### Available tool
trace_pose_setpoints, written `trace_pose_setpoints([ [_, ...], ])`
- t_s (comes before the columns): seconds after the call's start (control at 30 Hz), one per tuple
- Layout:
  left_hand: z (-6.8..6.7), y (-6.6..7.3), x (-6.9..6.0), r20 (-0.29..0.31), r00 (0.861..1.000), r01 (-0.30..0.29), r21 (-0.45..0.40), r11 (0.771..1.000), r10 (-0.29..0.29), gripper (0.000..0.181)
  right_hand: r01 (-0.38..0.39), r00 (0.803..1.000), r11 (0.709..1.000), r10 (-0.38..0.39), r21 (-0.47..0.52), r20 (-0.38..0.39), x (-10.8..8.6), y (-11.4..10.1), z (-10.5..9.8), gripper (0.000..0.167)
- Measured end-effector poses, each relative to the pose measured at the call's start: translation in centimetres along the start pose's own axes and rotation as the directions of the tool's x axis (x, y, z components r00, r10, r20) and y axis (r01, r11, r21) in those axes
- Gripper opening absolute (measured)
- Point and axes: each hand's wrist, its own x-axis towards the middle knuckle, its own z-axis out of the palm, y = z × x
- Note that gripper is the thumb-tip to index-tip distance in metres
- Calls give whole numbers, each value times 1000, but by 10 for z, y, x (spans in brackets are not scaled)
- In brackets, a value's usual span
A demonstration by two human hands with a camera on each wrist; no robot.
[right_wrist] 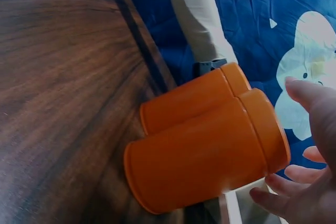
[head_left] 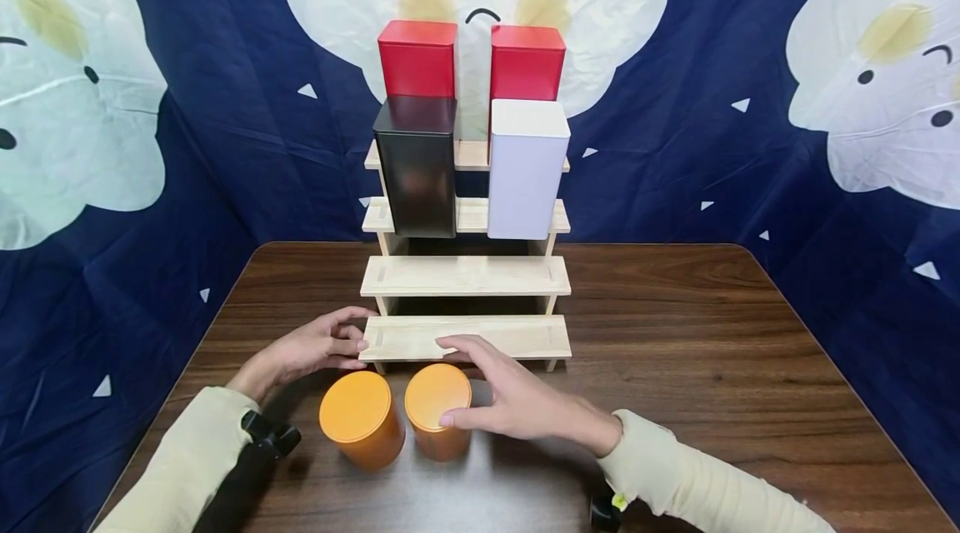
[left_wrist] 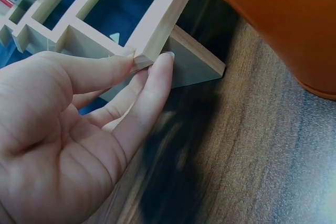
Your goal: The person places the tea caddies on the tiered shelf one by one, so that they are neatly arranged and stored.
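Note:
A pale wooden stepped shelf [head_left: 468, 276] stands on the table. My left hand [head_left: 303, 352] is at the left end of its lowest step; in the left wrist view, the thumb and fingers pinch that board's corner [left_wrist: 152, 51]. Two lidded orange canisters [head_left: 356, 406] stand upright in front of the shelf, side by side. Over the right orange canister [head_left: 437, 397], my right hand [head_left: 513, 400] is spread with fingers apart. The right wrist view shows that hand [right_wrist: 310, 177] beside the canister's lid, gripping nothing; whether a fingertip touches it I cannot tell.
A black tin [head_left: 416, 171] and a white tin [head_left: 528, 175] stand on an upper step. Behind them, higher up, are two red tins [head_left: 417, 58]. A dark blue cloth [head_left: 232, 83] with cloud faces hangs behind the brown wooden table [head_left: 675, 333].

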Motion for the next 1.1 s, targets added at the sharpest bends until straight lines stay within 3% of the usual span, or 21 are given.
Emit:
trace_pose_setpoints([
  [0.27,0,-1,1,-5,1000,0,0,1000,0,64,69,997,986,-64,-151,35,-4,4,8,80],
  [0.7,0,1,0,9,1000,-4,-1,1000,4,63,-2,999,996,6,-92,48,-8,6,13,79],
  [1.1,1,1,0,8,1000,-18,-12,1000,19,62,54,998,994,-52,-99,26,-6,3,11,79],
])
